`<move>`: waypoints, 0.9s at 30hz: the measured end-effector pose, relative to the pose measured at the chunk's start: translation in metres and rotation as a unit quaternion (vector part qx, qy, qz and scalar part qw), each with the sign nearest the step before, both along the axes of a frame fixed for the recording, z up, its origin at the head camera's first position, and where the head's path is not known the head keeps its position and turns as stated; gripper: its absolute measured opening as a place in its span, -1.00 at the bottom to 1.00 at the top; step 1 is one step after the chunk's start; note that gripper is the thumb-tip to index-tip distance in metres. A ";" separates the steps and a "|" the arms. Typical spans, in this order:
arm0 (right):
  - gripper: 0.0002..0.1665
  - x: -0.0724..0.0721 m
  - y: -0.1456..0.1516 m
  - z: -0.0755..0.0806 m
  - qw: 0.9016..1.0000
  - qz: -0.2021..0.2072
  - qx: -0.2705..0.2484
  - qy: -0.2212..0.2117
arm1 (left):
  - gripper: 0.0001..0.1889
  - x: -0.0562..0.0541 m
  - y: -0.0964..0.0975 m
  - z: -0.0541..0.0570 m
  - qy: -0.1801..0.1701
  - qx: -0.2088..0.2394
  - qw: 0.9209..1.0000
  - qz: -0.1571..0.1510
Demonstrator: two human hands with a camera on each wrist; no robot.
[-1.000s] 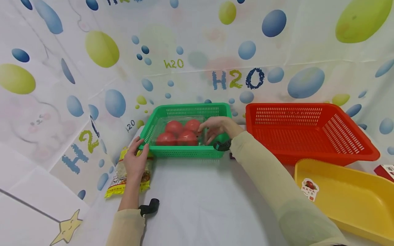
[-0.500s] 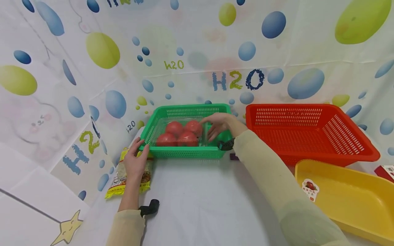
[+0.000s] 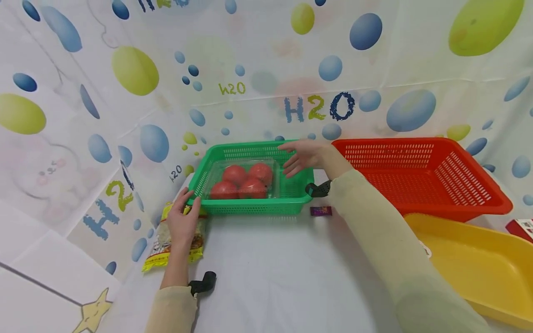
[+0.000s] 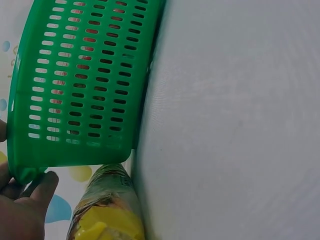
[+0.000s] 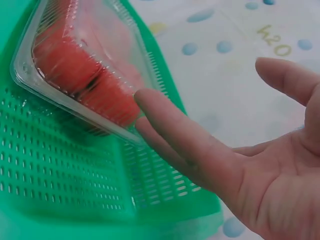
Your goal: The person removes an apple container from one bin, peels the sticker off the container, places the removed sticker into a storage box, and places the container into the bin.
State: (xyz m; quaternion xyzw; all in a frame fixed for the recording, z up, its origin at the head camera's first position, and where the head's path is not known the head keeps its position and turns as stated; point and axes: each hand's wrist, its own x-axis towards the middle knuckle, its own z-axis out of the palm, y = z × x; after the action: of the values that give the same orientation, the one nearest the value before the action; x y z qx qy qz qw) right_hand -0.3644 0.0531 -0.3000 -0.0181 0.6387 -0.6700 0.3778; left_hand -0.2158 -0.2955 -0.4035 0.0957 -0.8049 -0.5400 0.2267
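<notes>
A clear plastic box (image 3: 276, 178) of several red tomatoes (image 3: 253, 188) lies in the green basket (image 3: 250, 207), toward its left side. At the basket's front left corner, my left hand (image 3: 183, 222) holds the rim between thumb and fingers; the left wrist view shows the thumb just below the corner. My right hand (image 3: 306, 156) hovers over the basket's right end, fingers extended and apart from the box. In the right wrist view, its fingertips (image 5: 146, 100) appear in front of the box's edge, with nothing in the palm.
A yellow-edged food bag (image 3: 158, 252) lies under and beside my left hand. A small purple packet (image 3: 321, 211) lies before the green basket. On the right stand a red basket (image 3: 399, 182) and a yellow tray (image 3: 470, 259). A patterned curtain (image 3: 258, 55) backs the table.
My right hand has left the box's right edge, rising and moving right while its fingers straighten. The purple packet shows more fully. My left hand and the box have stayed put.
</notes>
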 end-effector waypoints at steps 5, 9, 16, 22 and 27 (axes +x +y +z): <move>-0.09 0.007 0.012 0.008 1.000 0.016 -0.014 0.013 | -0.51 -0.001 -0.002 0.000 -0.001 -0.010 1.000 0.003; -0.16 0.015 0.024 0.015 0.999 0.028 -0.016 0.031 | -0.48 -0.002 -0.001 0.005 -0.001 -0.039 0.999 0.008; -0.21 0.032 0.045 0.028 0.998 0.027 -0.011 0.059 | -0.52 -0.003 0.011 0.018 0.054 -0.109 0.993 -0.008; -0.19 0.047 0.061 0.037 0.996 0.019 -0.001 0.089 | -0.51 -0.001 0.022 0.028 0.089 -0.162 0.983 -0.019; -0.13 0.062 0.075 0.040 0.993 0.007 0.002 0.122 | -0.48 0.004 0.029 0.039 0.099 -0.192 0.976 -0.039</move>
State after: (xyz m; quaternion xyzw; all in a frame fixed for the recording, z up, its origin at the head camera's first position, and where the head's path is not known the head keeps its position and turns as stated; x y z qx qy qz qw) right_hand -0.3020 0.1283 -0.2596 -0.1033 0.6809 -0.6591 0.3020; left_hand -0.2115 -0.2662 -0.3640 -0.0351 -0.8703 -0.3905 0.2979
